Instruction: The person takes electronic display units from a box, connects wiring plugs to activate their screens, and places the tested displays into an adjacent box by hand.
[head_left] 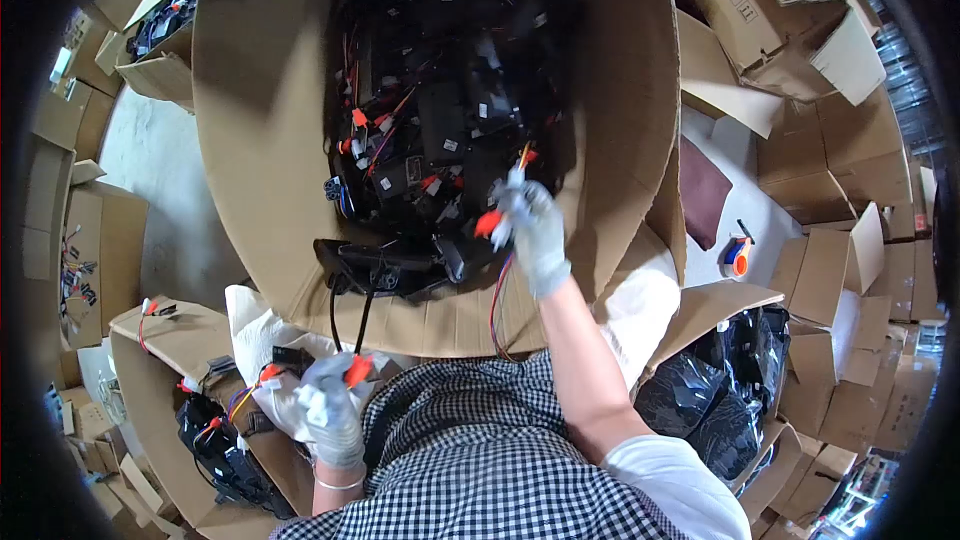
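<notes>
My left hand (pixel 332 410), in a pale work glove, is closed on a cable end with red and white connectors (pixel 357 370). Two black cables run up from about there to a black plastic unit (pixel 385 265) lying on the near flap of a large cardboard box (pixel 260 120). Over the box's near right side, my gloved right hand (pixel 537 235) is closed around a wire connector bundle with white and red plugs (pixel 490 224). Red and dark wires (pixel 500 300) hang below it. Black parts (pixel 440 120) with coloured leads fill the big box; their exact kind is hard to make out.
To the left stands an open box with black wired units (pixel 225 450). On the right, another box holds parts in black plastic bags (pixel 710 380). An orange and blue tape roll (pixel 738 258) lies on the floor near a maroon sheet (pixel 704 195). Cardboard boxes (pixel 840 150) surround the place.
</notes>
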A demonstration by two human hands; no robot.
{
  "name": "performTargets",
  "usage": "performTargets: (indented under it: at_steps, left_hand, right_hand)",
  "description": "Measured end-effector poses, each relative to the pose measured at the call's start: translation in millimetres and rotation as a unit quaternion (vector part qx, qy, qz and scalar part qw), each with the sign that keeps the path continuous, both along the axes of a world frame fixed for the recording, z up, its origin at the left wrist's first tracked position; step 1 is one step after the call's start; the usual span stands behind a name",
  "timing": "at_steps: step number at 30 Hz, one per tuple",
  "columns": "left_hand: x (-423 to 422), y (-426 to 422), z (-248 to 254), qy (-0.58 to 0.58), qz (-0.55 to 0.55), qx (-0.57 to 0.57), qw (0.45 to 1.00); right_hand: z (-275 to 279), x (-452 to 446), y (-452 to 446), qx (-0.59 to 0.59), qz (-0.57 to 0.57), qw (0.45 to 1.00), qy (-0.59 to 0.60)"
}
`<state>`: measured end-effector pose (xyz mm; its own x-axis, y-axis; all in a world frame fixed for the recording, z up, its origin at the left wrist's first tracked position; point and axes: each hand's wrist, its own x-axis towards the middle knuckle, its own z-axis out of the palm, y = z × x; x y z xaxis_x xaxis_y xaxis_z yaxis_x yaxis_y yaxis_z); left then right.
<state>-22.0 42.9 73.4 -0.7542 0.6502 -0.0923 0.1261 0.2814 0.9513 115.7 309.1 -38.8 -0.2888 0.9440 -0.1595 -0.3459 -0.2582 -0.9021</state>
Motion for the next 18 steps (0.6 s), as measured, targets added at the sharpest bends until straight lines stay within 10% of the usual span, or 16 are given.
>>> performTargets:
  at_steps: [1, 3, 5, 7, 12, 18]
  left_hand:
    - [2.5, -3.8, -4.0, -0.068, -0.01, -0.007, 0.998]
    - [1.3, -10.5, -25.8, 0.205, -0.143, 0.001, 0.968]
    - [13.4, -9.2, -12.2, 0.032, -0.176, -0.023, 0.984]
    - [17.4, 6.4, -7.8, 0.235, -0.267, 0.071, 0.932]
    - [22.2, 8.1, -5.4, 0.067, -0.481, 0.097, 0.869]
    - [28.0, -18.3, -9.3, 0.032, -0.323, 0.012, 0.946]
  right_hand:
    - [18.6, 5.2, -28.0, 0.025, 0.05, 0.998, -0.015]
    - [48.0, 16.3, -72.6, 0.434, 0.128, 0.846, -0.28]
    - [74.8, 30.7, -119.6, 0.443, 0.194, 0.819, -0.308]
    - [91.9, 45.6, -148.9, 0.311, 0.349, 0.848, -0.251]
    - [115.7, 70.3, -176.9, 0.119, 0.449, 0.88, -0.096]
    - [113.4, 85.8, -172.9, -0.011, 0.312, 0.946, -0.083]
